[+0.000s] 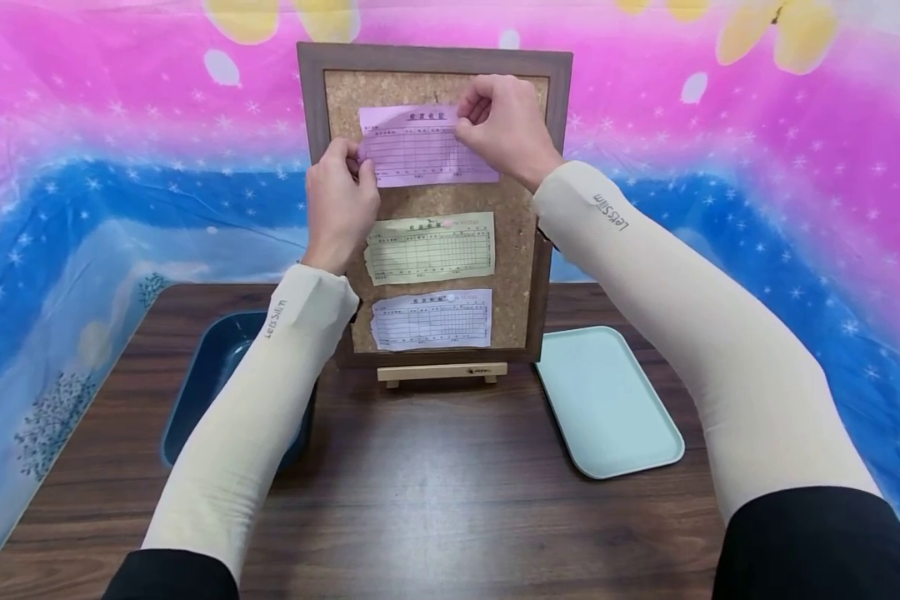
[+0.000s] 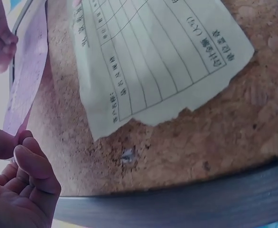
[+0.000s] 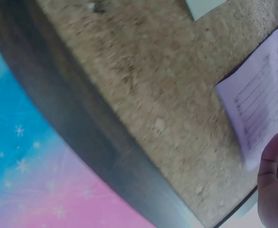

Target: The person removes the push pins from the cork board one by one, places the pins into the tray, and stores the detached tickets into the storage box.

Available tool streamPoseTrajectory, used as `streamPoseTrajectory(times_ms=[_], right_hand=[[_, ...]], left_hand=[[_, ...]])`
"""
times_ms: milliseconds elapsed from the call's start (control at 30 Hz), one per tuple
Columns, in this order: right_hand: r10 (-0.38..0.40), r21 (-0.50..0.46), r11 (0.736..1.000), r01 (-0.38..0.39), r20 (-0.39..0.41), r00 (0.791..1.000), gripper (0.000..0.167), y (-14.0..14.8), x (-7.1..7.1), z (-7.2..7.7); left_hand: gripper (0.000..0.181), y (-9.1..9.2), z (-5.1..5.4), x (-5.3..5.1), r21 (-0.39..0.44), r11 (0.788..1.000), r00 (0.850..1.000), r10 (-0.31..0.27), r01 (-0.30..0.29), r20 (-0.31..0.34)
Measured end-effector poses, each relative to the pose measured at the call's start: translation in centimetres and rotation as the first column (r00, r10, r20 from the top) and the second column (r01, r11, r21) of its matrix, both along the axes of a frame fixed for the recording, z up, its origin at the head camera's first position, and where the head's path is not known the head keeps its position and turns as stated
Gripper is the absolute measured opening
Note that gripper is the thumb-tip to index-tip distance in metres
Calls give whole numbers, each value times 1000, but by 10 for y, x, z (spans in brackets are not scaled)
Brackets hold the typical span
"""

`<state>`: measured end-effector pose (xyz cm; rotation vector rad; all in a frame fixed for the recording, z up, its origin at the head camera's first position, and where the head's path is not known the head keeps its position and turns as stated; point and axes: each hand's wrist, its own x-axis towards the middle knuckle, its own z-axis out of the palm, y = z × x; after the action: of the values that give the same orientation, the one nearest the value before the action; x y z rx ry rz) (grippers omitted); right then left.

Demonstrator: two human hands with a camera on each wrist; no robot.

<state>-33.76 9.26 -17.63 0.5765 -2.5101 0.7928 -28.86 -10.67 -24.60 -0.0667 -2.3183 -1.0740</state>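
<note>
A pink receipt slip (image 1: pixel 412 154) lies against the upper part of a framed corkboard (image 1: pixel 435 199). At its left edge, my left hand (image 1: pixel 340 196) pinches the paper between thumb and finger. My right hand (image 1: pixel 512 125) is at the slip's upper right with curled fingers; what lies between its fingertips is hidden. In the right wrist view, the thumb (image 3: pixel 273 154) overlaps the pink paper near its top edge. Below hang a pale green slip (image 1: pixel 431 250) and a pale lavender slip (image 1: pixel 431 321), both with ragged left edges. A pink pin (image 1: pixel 447 223) and a white pin (image 1: pixel 451 297) show at their tops.
The board stands on a small wooden easel (image 1: pixel 442 372) on a dark wood table (image 1: pixel 435 517). A dark blue tray (image 1: pixel 217 358) sits left, partly behind my left sleeve. On the right lies a pale mint tray (image 1: pixel 611 400). Patterned cloth (image 1: pixel 120 200) hangs behind.
</note>
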Motion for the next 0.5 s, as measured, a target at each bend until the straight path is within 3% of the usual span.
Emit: streamPoseTrajectory(times_ms=[500], right_hand=[[31, 44, 999, -29, -46, 998, 11, 18, 8, 1]], left_hand=[[25, -31, 16, 10, 76, 997, 998, 38, -34, -48]])
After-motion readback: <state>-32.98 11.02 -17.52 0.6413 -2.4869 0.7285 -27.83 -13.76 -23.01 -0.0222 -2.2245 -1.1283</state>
